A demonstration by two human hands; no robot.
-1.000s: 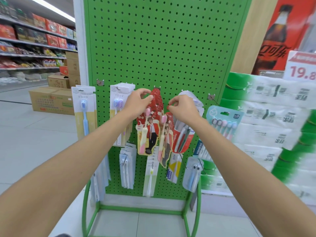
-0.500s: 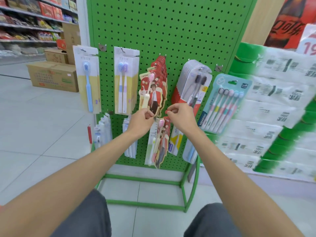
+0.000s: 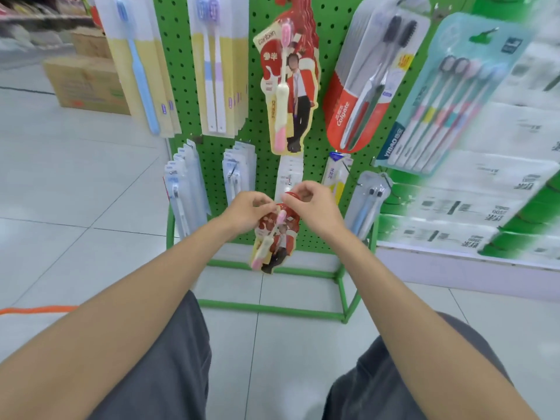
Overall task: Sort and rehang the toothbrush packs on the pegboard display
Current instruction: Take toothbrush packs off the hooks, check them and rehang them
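Observation:
My left hand and my right hand both pinch the top of a small bunch of red toothbrush packs, held low in front of the green pegboard. The bunch hangs down from my fingers, a pink and cream brush showing on its front pack. A stack of the same red packs hangs on a peg in the upper row. Behind my hands, white packs hang on a lower peg.
The upper row holds yellow single-brush packs, yellow twin packs, Colgate packs and a teal multi-brush pack. Clear packs hang in the lower row. Tissue bundles sit right; a cardboard box stands left.
Both hands have dropped from the upper red stack to the lower row, carrying the bunch of red packs down. The view has tilted down and my knees show.

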